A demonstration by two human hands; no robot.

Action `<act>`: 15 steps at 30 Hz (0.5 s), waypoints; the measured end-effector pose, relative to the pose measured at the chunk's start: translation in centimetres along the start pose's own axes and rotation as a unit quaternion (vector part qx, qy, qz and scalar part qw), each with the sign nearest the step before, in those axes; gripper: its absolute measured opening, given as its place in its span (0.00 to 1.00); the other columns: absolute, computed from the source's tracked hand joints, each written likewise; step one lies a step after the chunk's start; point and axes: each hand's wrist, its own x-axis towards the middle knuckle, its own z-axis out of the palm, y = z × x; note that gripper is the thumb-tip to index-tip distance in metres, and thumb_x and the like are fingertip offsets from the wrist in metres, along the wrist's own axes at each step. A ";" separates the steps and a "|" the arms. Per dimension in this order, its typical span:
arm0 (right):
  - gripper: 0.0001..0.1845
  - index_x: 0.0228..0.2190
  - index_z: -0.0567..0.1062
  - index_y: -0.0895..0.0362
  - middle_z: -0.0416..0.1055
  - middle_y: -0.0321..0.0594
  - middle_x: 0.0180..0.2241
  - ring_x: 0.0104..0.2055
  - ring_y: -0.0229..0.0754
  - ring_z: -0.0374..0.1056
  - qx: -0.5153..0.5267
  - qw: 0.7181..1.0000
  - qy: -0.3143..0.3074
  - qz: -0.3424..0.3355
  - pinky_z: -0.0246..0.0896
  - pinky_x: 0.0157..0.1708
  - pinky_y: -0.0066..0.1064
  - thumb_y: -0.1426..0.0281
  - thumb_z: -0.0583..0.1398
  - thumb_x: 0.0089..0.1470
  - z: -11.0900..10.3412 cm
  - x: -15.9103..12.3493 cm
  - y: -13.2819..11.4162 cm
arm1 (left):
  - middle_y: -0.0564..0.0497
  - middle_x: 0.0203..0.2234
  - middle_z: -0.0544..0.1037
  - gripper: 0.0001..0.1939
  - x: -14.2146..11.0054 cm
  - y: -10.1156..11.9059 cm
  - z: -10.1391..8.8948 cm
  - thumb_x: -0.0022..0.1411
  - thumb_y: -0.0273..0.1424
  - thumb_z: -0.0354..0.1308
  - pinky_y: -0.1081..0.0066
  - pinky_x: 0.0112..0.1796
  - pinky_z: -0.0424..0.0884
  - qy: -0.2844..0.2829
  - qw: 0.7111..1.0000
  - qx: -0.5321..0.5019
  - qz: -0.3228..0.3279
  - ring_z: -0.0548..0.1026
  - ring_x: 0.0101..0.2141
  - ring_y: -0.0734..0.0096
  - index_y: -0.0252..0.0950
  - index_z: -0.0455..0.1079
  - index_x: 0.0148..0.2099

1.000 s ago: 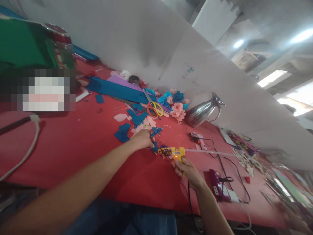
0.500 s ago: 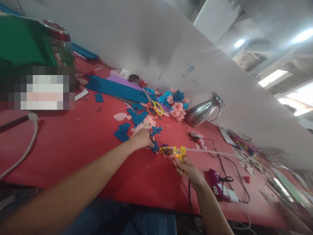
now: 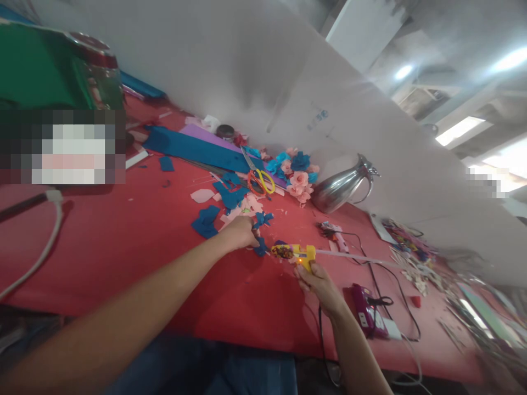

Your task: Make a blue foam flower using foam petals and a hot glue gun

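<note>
Two bare hands work over one red table (image 3: 230, 307). The left hand (image 3: 242, 233) pinches small blue paper (image 3: 260, 247), its fingertips partly hidden. The right hand (image 3: 315, 280) has its fingers wrapped round one yellow glue gun (image 3: 305, 257), its nozzle toward nine o'clock, near the blue paper (a small orange light glows on its body). One clear glue stick (image 3: 354, 254) sticks out of its back toward three o'clock.

From the yellow gun, one pair of scissors (image 3: 261, 182) lies at eleven, many pink and blue paper flowers (image 3: 300, 178) at twelve, one metal jug (image 3: 340, 189) at one, one pink glue gun (image 3: 341, 242) between two and three, and one purple box (image 3: 364, 310) at four. The left hand partly covers the pink scraps (image 3: 251, 206).
</note>
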 end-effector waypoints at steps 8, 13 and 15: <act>0.19 0.31 0.69 0.58 0.53 0.30 0.20 0.22 0.33 0.48 -0.191 0.979 0.022 -0.061 0.44 0.20 0.26 0.53 0.56 0.53 -0.6 -0.5 0.6 | 0.53 0.23 0.77 0.07 0.1 -0.1 0.1 0.38 0.25 0.64 0.76 0.22 0.60 0.010 1.000 -0.008 0.008 0.74 0.25 0.71 0.35 0.69 0.24; 0.17 0.28 0.68 0.58 0.57 0.32 0.20 0.22 0.34 0.50 -0.252 0.963 0.045 -0.081 0.46 0.21 0.26 0.56 0.55 0.53 -0.5 -0.7 0.2 | 0.52 0.24 0.77 0.07 0.1 -0.1 0.1 0.38 0.26 0.64 0.75 0.22 0.60 0.009 1.000 0.013 0.014 0.74 0.26 0.70 0.35 0.68 0.24; 0.16 0.28 0.69 0.58 0.58 0.32 0.20 0.22 0.35 0.51 -0.262 0.960 0.049 -0.086 0.47 0.21 0.26 0.57 0.55 0.53 -0.5 -0.7 0.0 | 0.52 0.24 0.77 0.07 0.3 -0.2 0.2 0.37 0.26 0.64 0.75 0.22 0.60 0.004 1.000 0.008 0.009 0.74 0.26 0.70 0.35 0.69 0.24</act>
